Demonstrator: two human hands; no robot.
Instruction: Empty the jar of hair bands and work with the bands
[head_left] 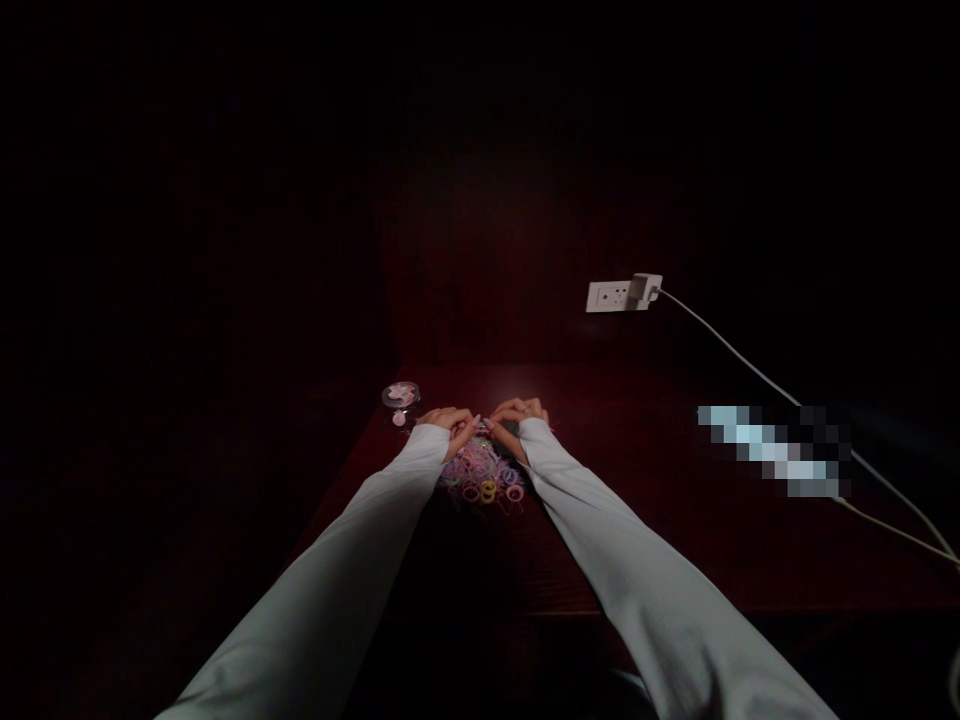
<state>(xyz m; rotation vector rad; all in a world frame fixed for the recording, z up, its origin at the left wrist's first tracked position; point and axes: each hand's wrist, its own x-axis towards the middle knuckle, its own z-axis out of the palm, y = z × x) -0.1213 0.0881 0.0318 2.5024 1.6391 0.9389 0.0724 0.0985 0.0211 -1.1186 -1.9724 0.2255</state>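
Note:
A loose pile of small coloured hair ties, mostly pink and purple with a yellow one, lies on the dark red table. Just beyond it, my left hand and my right hand almost meet. The fingers of both are curled in a pinch, thumbs towards each other. Whatever lies between the fingertips is too small and dim to make out. My wrists and sleeves flank the pile.
Left of my hands stands a round clear container with pinkish pieces, a small pale piece beside it. A white charger sits in the wall socket, its cable running right. A blurred-out bright object lies at right.

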